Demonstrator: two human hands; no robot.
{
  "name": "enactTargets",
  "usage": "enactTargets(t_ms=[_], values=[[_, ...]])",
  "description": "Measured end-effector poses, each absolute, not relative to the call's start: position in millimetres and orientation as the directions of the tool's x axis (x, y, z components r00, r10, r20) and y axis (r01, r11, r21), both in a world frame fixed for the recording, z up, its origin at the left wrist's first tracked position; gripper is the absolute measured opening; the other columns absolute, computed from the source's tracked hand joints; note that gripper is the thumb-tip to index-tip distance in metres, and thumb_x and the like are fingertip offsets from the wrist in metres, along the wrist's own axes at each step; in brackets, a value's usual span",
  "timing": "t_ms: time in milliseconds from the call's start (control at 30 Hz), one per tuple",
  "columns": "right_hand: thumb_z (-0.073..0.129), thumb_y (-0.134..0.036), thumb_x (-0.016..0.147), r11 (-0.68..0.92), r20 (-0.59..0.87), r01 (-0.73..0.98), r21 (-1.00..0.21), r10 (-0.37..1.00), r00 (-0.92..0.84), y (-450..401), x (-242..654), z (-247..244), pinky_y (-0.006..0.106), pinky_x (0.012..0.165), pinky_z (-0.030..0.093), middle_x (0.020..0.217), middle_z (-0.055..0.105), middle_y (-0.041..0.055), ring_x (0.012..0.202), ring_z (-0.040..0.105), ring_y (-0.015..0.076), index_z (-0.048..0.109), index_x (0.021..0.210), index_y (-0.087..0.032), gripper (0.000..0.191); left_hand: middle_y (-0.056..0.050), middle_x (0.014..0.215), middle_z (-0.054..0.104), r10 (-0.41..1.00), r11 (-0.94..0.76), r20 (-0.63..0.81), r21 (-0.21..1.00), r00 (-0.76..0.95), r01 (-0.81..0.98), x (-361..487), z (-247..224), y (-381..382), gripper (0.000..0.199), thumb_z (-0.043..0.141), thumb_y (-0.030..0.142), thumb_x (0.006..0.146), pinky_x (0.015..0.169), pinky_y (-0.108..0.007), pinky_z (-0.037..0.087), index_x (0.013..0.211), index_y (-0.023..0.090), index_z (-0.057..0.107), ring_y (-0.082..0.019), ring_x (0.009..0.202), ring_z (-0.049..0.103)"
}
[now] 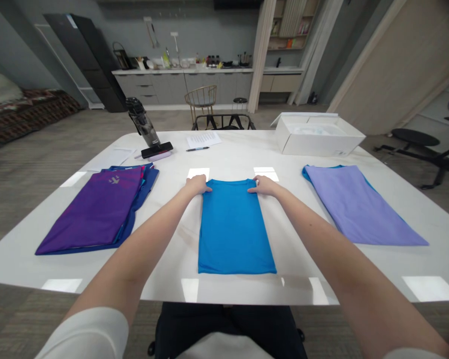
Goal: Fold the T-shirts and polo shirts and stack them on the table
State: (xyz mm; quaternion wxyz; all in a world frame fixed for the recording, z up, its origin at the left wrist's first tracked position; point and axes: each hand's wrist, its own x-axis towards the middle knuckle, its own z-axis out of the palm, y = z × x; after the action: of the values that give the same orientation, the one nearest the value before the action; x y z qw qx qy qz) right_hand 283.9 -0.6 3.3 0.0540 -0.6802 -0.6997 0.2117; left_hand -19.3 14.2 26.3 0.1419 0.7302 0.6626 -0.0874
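Note:
A blue shirt [234, 229], folded into a tall rectangle, lies flat on the white table in front of me. Its far edge, with what looks like the neckline, points away from me. My left hand [198, 185] pinches the far left corner, thumb on top of the cloth. At the far right corner, my right hand [263, 186] grips the same shirt between thumb and fingers. The fingers beneath the cloth are partly hidden. To the left rests a stack of folded clothes with a purple shirt [97, 209] on top. To the right, a folded lavender garment [362, 204] lies over a blue one.
The white table [172, 279] carries a handheld vacuum [145, 129] at the back left, printed paper [205, 138] and a pen [197, 149] at the back, and an open white box [318, 137] at the back right. Chairs stand beyond the table.

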Motion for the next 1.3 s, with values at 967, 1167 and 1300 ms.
enactTargets(t_ms=[967, 1167, 1300], values=[[0.051, -0.037, 0.100, 0.368, 0.641, 0.809, -0.458, 0.767, 0.015, -173, 327, 146, 0.032, 0.075, 0.045, 0.097, 0.066, 0.0068, 0.083, 0.060, 0.0228, 0.057, 0.104, -0.023, 0.016, -0.003, 0.102, 0.075, 0.728, -0.654, 0.605, 0.472, 0.322, 0.591, 23, 173, -100, 0.019, 0.056, 0.028, 0.095, 0.086, -0.030, 0.049, 0.107, 0.022, 0.069, -0.021, 0.096, 0.068], [0.061, -0.037, 0.096, 0.381, 0.846, 0.839, -0.389, 0.507, 0.162, -251, 382, 226, 0.032, 0.070, 0.046, 0.083, 0.060, 0.0000, 0.071, 0.054, 0.0176, 0.060, 0.104, -0.023, 0.016, 0.000, 0.091, 0.072, 0.636, -0.766, 0.730, 0.556, 0.252, 0.321, 83, 242, -147, 0.020, 0.060, 0.035, 0.094, 0.072, -0.025, 0.045, 0.103, 0.021, 0.070, -0.016, 0.082, 0.062], [0.066, -0.038, 0.094, 0.357, 0.903, 0.869, -0.343, 0.381, 0.199, -293, 423, 271, 0.033, 0.071, 0.049, 0.083, 0.059, 0.0008, 0.074, 0.055, 0.0180, 0.062, 0.101, -0.023, 0.017, 0.001, 0.087, 0.069, 0.606, -0.791, 0.743, 0.601, 0.285, 0.114, 129, 264, -166, 0.019, 0.065, 0.037, 0.090, 0.071, -0.025, 0.047, 0.098, 0.020, 0.070, -0.015, 0.081, 0.061]])
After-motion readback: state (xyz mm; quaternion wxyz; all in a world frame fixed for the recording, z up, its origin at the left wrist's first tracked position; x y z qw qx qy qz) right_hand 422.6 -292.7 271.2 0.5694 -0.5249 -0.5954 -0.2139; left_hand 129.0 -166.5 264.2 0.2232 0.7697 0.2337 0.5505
